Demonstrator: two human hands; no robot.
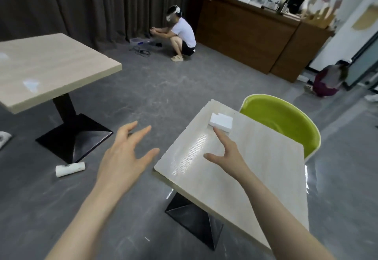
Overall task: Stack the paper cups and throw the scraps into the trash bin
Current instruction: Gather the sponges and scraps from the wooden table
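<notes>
Paper cups: none visible from the head camera, nor a trash bin, so we cannot judge stacking progress. Head view: both hands empty, fingers spread. Our right hand [227,155] hovers over the near worktop [255,178], forefinger almost at a white foam-like block [222,121], possibly a scrap. Our left hand [124,153] hangs over the grey floor [163,88]. Worktop pale wood-grain, glossy; a lime-green moulded chair [286,120] behind it; a white roll [70,169] lies on the floor.

Even indoor light, glare streaking the near table [196,147]; edges bowed, background soft.
</notes>
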